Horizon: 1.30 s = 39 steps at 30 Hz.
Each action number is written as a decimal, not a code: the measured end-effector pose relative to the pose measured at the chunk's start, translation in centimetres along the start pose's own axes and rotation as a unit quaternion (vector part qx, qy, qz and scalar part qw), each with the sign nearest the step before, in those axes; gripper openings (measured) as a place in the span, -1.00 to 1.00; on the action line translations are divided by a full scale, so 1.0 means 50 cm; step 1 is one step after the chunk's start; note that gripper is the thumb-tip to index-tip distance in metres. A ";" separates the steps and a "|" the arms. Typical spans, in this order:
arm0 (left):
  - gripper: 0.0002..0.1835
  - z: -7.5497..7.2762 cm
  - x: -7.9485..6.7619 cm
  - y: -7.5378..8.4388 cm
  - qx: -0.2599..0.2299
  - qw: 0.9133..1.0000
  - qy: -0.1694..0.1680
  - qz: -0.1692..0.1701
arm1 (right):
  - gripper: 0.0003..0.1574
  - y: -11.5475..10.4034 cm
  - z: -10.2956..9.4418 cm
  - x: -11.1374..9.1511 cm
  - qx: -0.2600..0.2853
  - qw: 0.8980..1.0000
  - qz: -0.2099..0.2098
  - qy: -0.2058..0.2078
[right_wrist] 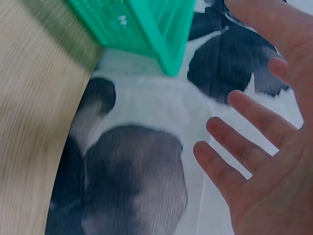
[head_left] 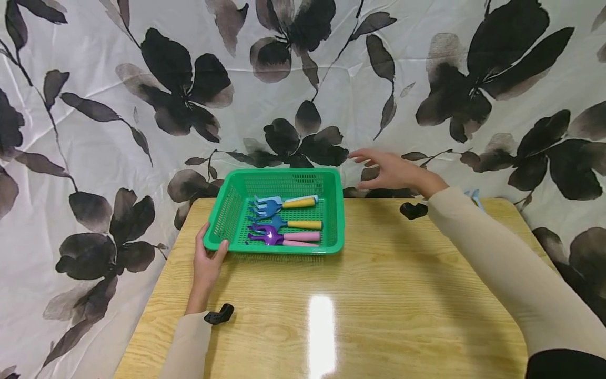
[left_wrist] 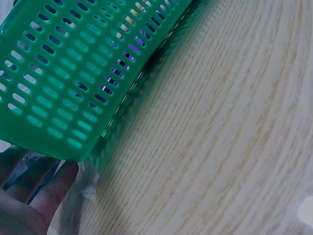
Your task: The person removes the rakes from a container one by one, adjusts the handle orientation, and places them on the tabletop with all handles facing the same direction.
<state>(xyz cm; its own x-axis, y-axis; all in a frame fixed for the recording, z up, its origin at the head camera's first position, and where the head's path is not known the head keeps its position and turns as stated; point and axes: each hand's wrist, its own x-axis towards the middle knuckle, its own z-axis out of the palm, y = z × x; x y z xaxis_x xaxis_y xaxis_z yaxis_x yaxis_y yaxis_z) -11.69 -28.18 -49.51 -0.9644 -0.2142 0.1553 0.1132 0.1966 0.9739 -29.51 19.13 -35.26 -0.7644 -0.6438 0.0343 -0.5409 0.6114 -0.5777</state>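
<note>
A green slotted plastic basket (head_left: 273, 249) sits at the back of the table. My left hand (head_left: 206, 268) grips its front left corner, with the thumb on the front side and the fingers along the left side. In the left wrist view, fingertips (left_wrist: 71, 169) touch the basket's edge. Inside lie several small hand rakes: blue heads with yellow handles, such as one blue rake (head_left: 303, 225), and a purple rake (head_left: 270, 235) with a pink handle. My right hand (head_left: 390, 169) hovers beyond the basket's right side, fingers spread and holding nothing.
The wooden table (head_left: 379, 305) has a bright glare spot near the front. A floral cloth (head_left: 369, 95) hangs behind it. Partly hidden behind my right sleeve (head_left: 492, 263) is a small light-blue object (head_left: 475, 197) at the back right.
</note>
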 end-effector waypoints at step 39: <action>-0.23 -0.001 -0.003 -0.006 -0.018 1.000 0.007 0.009 | -0.08 -0.089 0.276 0.305 0.030 0.987 -0.005 -0.157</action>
<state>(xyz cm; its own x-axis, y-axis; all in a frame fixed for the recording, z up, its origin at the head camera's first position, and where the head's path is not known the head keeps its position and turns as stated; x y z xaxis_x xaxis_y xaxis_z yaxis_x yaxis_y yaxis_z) -11.59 -28.24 -49.80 -0.9587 -0.2239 0.1755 0.1397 0.1668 0.9760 -33.91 0.26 -43.44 -0.6071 -0.7668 -0.2083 -0.5197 0.5815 -0.6259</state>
